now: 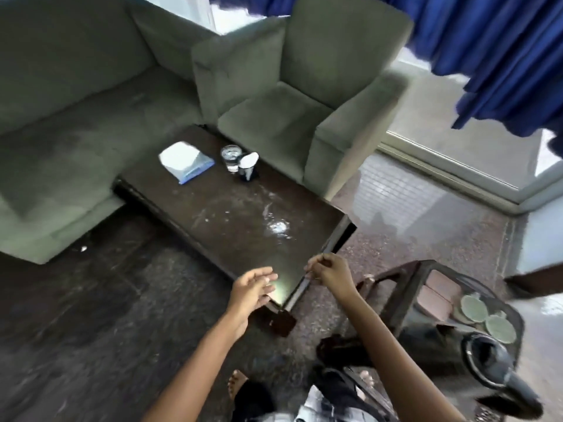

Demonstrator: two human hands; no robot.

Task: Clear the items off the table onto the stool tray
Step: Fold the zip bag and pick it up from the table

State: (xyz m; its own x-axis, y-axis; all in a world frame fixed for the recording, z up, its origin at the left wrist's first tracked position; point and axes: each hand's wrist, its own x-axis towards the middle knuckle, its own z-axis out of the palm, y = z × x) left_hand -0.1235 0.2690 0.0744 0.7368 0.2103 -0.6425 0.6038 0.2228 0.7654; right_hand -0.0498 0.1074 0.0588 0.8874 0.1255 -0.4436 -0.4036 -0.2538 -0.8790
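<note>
Dark smeared table (231, 214): clear glass (230, 158), white packet (185, 161)

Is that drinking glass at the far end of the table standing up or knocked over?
Upright: the glass stands on its base on the table, its round rim facing up, beside a dark cup.

Head-worn wide-angle view, facing forward and down, table (231, 214) close below
</note>
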